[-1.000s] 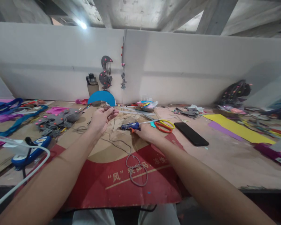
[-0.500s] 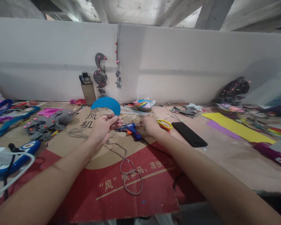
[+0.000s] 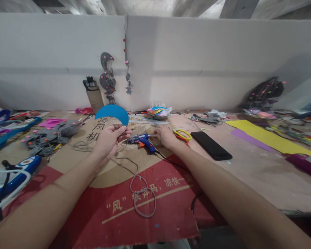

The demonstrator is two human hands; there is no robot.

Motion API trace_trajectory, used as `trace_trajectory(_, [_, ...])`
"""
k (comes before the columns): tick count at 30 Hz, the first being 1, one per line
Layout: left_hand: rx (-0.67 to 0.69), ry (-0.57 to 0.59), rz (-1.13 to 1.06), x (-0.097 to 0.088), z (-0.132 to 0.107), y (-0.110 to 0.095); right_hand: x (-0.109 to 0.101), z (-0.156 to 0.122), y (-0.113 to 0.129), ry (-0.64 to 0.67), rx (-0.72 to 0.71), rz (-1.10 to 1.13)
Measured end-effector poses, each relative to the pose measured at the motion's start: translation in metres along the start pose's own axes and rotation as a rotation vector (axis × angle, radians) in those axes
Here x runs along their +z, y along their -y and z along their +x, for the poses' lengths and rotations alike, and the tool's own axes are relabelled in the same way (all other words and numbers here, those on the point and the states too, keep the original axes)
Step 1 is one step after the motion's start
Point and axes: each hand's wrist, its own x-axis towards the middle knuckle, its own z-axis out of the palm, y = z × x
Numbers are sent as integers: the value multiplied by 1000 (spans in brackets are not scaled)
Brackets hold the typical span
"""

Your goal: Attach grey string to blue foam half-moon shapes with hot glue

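My left hand [image 3: 110, 138] is raised palm-up over the cardboard sheet [image 3: 98, 207], its fingers curled on the blue foam crescent [image 3: 112, 113] and the grey cord [image 3: 138, 188], which trails down into a loop. My right hand [image 3: 165, 135] rests knuckles-up on the cardboard beside the scissors with yellow and orange handles [image 3: 181, 135], fingers bent; what it grips, if anything, is hidden. The blue glue gun [image 3: 143, 140] lies between the two hands, untouched.
A black phone [image 3: 211, 150] lies right of the scissors. Yellow and purple foam sheets [image 3: 266, 138] lie at the far right. Grey felt pieces [image 3: 49, 136] are heaped on the left, with a bottle [image 3: 93, 94] and hanging ornaments [image 3: 106, 77] at the wall.
My right hand has let go of the glue gun, which now lies on the cardboard, and moved right toward the scissors. The left hand keeps hold of the crescent and cord.
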Motion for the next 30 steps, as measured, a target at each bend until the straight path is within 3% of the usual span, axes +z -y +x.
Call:
trace_trajectory(4, [14, -4, -8, -4, 3, -2, -16, -11, 19, -55, 84, 0])
trace_trajectory(9, [60, -72, -29, -14, 11, -8, -28, -26, 52, 265, 81, 133])
trace_trajectory(14, [127, -119, -52, -23, 17, -15, -18, -25, 59, 340, 246, 244])
trace_trajectory(21, [70, -125, -41, -26, 17, -11, -19, -26, 64, 62, 388, 720])
trace_trajectory(26, [33, -112, -40, -28, 18, -7, -26, -32, 73, -110, 227, 1065])
trace_trajectory(30, [23, -121, -28, -28, 19, -4, -35, -38, 79, -148, 105, 1114])
